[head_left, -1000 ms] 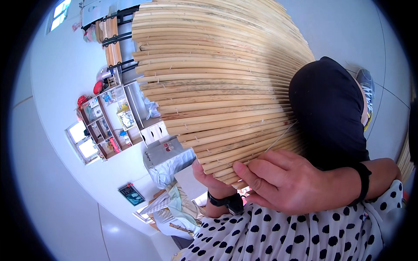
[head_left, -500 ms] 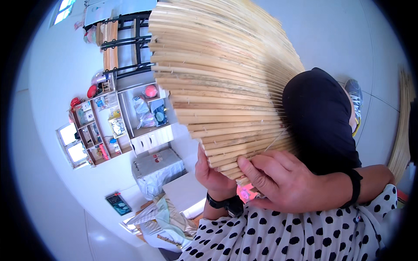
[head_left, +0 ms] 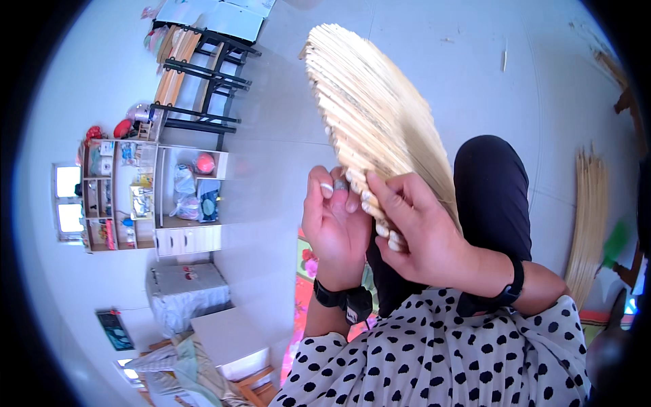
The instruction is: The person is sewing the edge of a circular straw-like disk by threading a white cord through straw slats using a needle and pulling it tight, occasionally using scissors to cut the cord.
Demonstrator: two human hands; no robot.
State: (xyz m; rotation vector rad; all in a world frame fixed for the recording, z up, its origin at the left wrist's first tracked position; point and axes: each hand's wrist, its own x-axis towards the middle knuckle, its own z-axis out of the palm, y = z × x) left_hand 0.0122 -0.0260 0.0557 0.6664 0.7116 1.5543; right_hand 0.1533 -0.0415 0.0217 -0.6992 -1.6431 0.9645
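A mat of pale, dry plant stalks, laid side by side and bound together, slants up and away in front of me. My right hand is closed on its near end, thumb against the stalk ends, other fingers partly hidden. My left hand is beside that end, palm showing, fingers bent but apart, with nothing visible in it. White and grey wraps cover some of its fingers, whose tips come close to the mat's edge; whether they touch it I cannot tell.
My dark-trousered knee rises right of the mat. On the floor at the right lies a bundle of loose stalks. Shelves, a covered box and black metal frames stand on the left.
The mat has swung away and tilted, so it shows narrower and more edge-on. My left hand has come out from under its edge, palm now showing; my right hand has moved up slightly with the mat.
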